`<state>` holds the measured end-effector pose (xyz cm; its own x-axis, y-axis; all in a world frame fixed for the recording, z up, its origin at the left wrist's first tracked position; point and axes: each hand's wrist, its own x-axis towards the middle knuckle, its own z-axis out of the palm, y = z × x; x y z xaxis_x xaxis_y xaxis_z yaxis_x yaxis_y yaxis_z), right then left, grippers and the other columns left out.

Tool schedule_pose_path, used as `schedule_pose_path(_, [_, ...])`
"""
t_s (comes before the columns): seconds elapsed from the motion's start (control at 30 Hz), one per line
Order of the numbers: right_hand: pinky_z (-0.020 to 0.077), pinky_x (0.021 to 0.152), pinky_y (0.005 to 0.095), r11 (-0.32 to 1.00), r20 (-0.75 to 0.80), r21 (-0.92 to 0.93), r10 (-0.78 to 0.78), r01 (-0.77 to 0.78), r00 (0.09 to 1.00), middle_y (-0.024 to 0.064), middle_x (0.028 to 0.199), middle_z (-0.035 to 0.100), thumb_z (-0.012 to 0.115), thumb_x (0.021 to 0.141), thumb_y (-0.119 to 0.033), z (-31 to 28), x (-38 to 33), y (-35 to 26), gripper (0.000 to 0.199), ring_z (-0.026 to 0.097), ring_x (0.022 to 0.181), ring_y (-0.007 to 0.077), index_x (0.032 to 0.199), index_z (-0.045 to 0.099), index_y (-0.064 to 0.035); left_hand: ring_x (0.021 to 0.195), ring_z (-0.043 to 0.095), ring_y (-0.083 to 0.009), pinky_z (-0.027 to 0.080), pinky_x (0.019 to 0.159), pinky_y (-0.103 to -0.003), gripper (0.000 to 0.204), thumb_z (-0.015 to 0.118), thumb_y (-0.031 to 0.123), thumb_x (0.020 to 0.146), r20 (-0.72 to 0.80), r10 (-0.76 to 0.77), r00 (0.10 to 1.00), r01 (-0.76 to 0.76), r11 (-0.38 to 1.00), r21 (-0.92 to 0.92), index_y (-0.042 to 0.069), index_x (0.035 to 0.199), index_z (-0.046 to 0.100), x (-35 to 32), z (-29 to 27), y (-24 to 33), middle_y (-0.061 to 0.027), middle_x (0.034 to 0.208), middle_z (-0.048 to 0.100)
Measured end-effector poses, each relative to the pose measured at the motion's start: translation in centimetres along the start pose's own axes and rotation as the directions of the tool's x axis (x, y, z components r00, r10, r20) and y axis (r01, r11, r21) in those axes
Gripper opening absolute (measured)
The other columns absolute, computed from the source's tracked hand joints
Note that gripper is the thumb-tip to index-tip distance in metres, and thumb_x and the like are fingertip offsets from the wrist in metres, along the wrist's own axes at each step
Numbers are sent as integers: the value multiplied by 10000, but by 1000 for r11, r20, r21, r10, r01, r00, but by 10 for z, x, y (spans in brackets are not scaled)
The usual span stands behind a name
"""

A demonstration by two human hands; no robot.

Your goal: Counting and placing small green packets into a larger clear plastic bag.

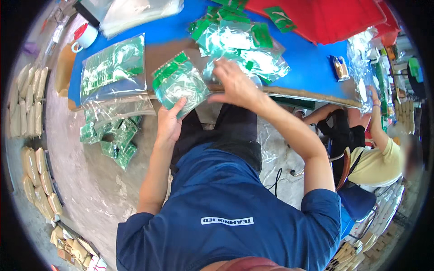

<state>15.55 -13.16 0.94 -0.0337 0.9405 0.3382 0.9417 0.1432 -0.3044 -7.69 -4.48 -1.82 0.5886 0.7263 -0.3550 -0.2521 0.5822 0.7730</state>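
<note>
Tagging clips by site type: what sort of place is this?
Likely a small packing workshop. The left hand holds a stack of green-carded clear packets, the right hand rests on a packet pile on a blue table, and filled bags line the floor.

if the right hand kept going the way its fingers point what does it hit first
Probably the pile of clear packets with green cards on the blue table; the right hand points up-left and its fingertips already look to be at the pile's near edge.

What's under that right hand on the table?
The right hand rests on a pile of clear packets with green cards, on the blue table. What's directly beneath the palm is covered.
</note>
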Motion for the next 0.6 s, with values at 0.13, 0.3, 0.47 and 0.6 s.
schedule_pose_path(0.13, [335,1143,509,950,32,274,-162,148,986,120,1218,610,754,651,-10,2,-15,-19,436,468,1317,334,1048,577,-39,1091,639,-204,529,953,-361,398,685,123,910,162,-198,967,206,978,-33,14,1269,550,0,-17,9,-84,1191,649])
schedule_pose_path(0.3, [312,1152,562,913,26,254,-336,319,941,50,1138,631,712,605,44,-25,1,-37,368,490,1302,306,927,615,-106,1114,631,-214,520,970,-381,399,671,81,906,248,-273,929,313,939,-140,-9,1272,539,-3,-13,8,-109,1222,635])
schedule_pose_path(0.47, [266,1127,590,985,-176,-142,70,-96,982,189,1394,500,685,837,-283,-36,32,47,536,377,1350,430,1302,549,-53,1095,635,-216,538,939,-370,479,679,17,878,70,3,998,2,998,-63,4,1312,478,-7,-6,-1,-103,1216,627])
schedule_pose_path(0.6, [292,1106,590,990,11,-139,26,-24,1000,222,1369,512,590,930,-347,-15,7,36,466,415,1331,415,1267,561,-27,1103,627,-200,523,953,-370,455,664,15,887,41,-35,999,41,984,-173,14,1308,491,-18,-5,-8,-98,1215,629])
